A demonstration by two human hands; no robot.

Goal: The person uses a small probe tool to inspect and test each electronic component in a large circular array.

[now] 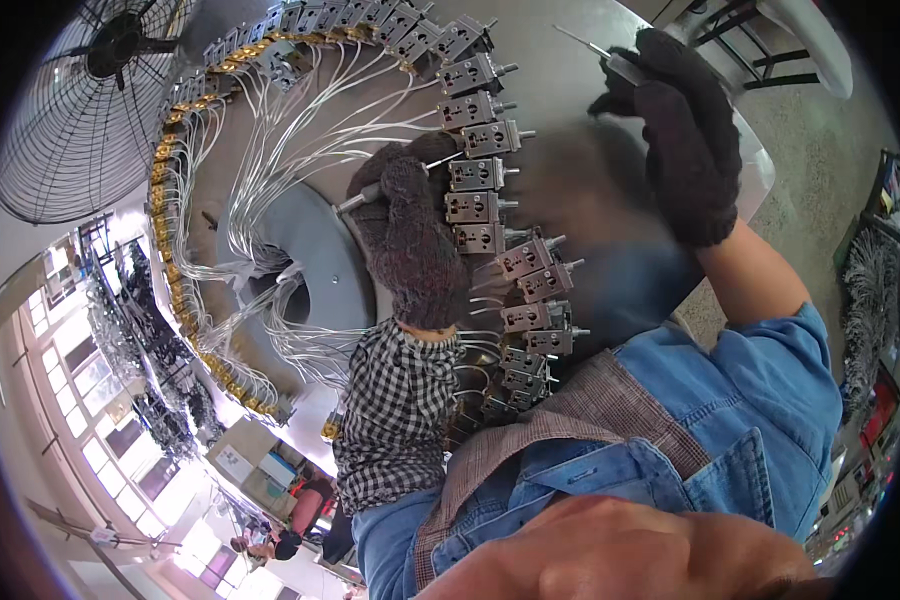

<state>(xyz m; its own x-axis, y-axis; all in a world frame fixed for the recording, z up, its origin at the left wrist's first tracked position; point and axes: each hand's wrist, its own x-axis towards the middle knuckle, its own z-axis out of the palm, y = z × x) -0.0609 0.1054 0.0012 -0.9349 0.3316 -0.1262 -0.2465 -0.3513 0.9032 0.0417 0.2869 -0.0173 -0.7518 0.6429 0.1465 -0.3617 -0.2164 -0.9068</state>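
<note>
One left hand and one right hand, two dark gloves, one slim tool per hand; one grey disc, one wire-caged fan, one checked sleeve; well over ten metal blocks, and white wires too many to count

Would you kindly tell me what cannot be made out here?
Head view:
Tool in left hand: middle hidden by the hand itself.
White wires: stretches hidden behind the checked sleeve.
Fan: top cut off by the upper edge.
Distant person: too small for detail.
</note>
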